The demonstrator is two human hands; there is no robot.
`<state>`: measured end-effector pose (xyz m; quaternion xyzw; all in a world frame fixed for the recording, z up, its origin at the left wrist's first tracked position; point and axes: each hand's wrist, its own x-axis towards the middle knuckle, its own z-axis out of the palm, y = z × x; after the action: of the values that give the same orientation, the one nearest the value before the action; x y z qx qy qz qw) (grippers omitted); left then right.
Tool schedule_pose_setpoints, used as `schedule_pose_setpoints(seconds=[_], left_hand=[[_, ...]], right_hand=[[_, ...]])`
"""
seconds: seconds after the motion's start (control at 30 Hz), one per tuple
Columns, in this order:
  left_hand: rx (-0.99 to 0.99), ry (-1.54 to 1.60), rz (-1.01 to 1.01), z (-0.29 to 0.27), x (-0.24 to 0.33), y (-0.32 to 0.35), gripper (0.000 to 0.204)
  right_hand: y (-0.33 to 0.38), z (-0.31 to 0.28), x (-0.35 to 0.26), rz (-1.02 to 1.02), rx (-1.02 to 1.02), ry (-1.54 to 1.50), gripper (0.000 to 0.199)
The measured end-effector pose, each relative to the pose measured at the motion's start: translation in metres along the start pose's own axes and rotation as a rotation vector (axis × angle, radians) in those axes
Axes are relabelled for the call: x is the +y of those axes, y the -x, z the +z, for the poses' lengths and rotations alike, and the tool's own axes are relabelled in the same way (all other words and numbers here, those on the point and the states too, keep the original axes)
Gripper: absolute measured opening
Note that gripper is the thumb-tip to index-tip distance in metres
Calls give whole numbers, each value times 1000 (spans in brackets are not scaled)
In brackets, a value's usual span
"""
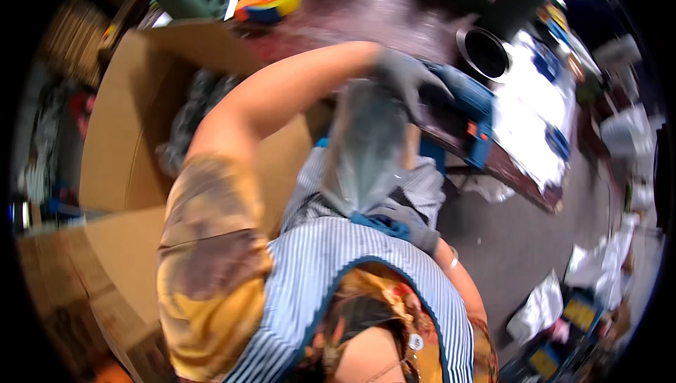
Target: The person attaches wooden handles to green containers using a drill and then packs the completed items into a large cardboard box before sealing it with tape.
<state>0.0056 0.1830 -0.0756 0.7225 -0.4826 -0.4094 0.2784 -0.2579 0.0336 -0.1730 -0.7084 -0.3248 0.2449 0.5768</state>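
Observation:
A dark cylinder in a clear plastic bag [367,140] stands tilted over my lap, blurred by motion. My left hand [407,82], in a grey glove, reaches round to its far end. The thumb and fingers there bend over the bag's upper right side. Low against the apron, my right hand [412,227] is also gloved in grey and closes on the bag's gathered near end, its fingertips partly hidden. Blue fabric [380,224] lies by those fingers. Just right of my left hand, a blue pistol-shaped power tool [479,112] lies at the table edge.
An open cardboard box [116,136] with plastic-wrapped items [193,122] stands at my left. On the dark red table [366,10] are yellow and orange tape rolls [271,1], a black hollow cylinder [484,52] and white sheets [528,115]. Plastic bags [539,305] lie on the right-hand floor.

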Motion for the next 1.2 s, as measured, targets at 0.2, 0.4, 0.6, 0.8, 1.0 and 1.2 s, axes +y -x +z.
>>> schedule_pose_setpoints(seconds=[0.2,0.4,0.6,0.8,1.0,1.2], left_hand=[[248,-510,25,28,3,96,50],[1166,-483,-555,144,71,409,48],[88,-1168,-1409,298,38,416,25],[-16,-352,-1382,309,-74,349,36],[467,431,-1050,340,-135,386,59],[514,-524,-772,52,58,230,42]], right_hand=[[68,36,43,317,514,-405,38],[10,4,34,85,489,-167,39],[-37,-15,4,134,395,-167,37],[-8,-25,13,75,453,124,35],[20,-65,-3,142,930,606,36],[38,-118,22,727,1001,1192,88]])
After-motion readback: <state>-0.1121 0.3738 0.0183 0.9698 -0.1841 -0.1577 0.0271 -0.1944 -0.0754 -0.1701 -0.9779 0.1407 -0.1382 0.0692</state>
